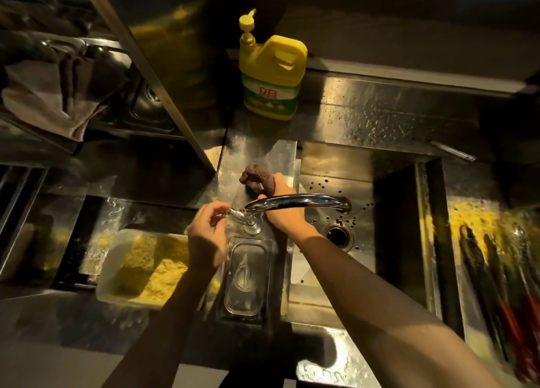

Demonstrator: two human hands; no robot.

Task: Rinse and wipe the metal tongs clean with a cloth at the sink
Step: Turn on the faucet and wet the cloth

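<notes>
- left hand (206, 235) pinching chrome tap lever (232, 212)
- right hand (287, 221) gripping wadded brown cloth (256, 178) behind curved spout (301, 200)
- tongs (493, 279) lying on steel surface (473, 212), right of sink (336, 165)

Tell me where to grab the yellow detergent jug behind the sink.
Take the detergent jug by its moulded handle at the upper right, coming from the right. It stands upright, the handle loop opens there, and the pump fills the left of the top.
</notes>
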